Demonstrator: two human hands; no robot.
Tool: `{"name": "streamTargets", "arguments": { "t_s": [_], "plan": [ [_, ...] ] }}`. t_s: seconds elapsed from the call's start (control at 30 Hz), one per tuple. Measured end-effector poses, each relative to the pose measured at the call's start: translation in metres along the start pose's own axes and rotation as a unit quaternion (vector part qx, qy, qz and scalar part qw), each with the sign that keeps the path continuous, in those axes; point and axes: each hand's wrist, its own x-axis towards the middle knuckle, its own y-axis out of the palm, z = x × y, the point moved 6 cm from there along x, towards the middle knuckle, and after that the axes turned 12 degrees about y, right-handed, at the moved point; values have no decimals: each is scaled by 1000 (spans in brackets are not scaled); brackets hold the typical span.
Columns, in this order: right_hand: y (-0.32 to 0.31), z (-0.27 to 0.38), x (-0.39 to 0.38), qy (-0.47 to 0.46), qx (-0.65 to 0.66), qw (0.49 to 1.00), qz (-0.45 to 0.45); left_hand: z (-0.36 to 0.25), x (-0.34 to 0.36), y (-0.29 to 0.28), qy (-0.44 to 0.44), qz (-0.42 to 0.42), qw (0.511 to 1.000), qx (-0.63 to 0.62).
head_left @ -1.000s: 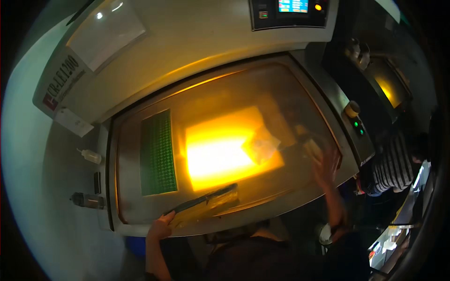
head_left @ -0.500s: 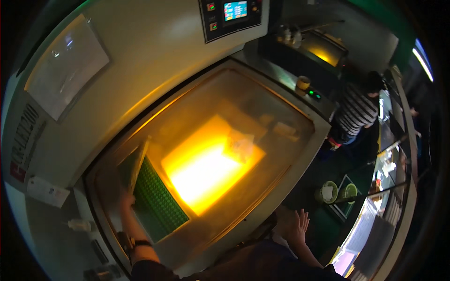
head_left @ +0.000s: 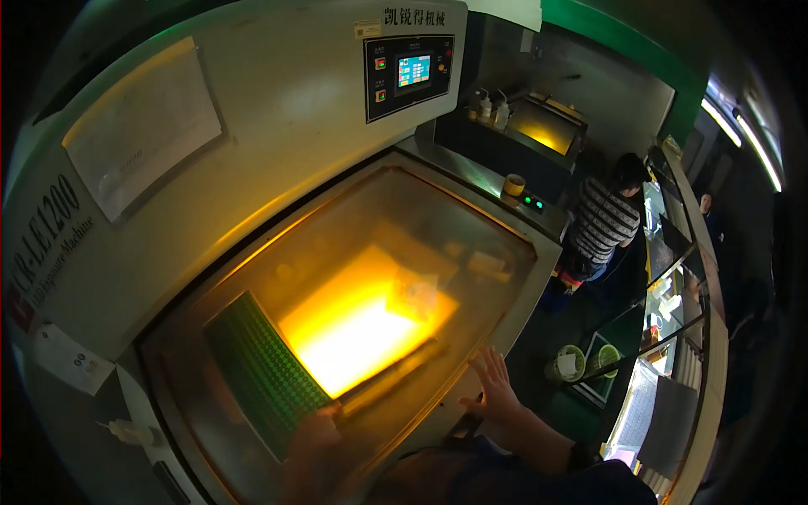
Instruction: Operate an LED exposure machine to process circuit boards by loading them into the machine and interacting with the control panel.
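Note:
A green panel [head_left: 265, 366] with rows of small repeated marks lies on the machine's glass bed [head_left: 454, 189]. Beside it, a bright yellow-lit rectangle [head_left: 337, 345] glows in the bed. My left hand [head_left: 316, 431], dim and blurred, is at the panel's near right corner. It grips one end of a long, thin dark bar [head_left: 394, 372], which stretches rightward along the lit area's near edge. My right hand [head_left: 494, 385] hovers by the bed's right front rim, fingers spread, holding nothing. A pale, crumpled-looking piece [head_left: 414, 293] shows at the lit area's far side.
Behind the bed rises the machine's pale housing [head_left: 286, 143] with a control panel [head_left: 410, 77]. A tape roll [head_left: 513, 185] sits beyond the far right corner. A person in a striped top [head_left: 604, 220] is at a lit bench on the right. Green round containers [head_left: 569, 362] stand below.
My left hand has swung the bar from the panel's upper left side to the lit area's near edge. My right hand has risen toward the bed's rim. The view has shifted.

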Motion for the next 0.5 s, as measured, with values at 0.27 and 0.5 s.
{"name": "streamTargets", "arguments": {
  "t_s": [0.27, 0.5],
  "plan": [
    [101, 45, 52, -302, -156, 885, 317, -45, -38, 58, -31, -9, 999, 38],
    [129, 99, 102, -446, -94, 866, 204, -31, -35, 40, -144, -172, 954, 197]
  ]
}}
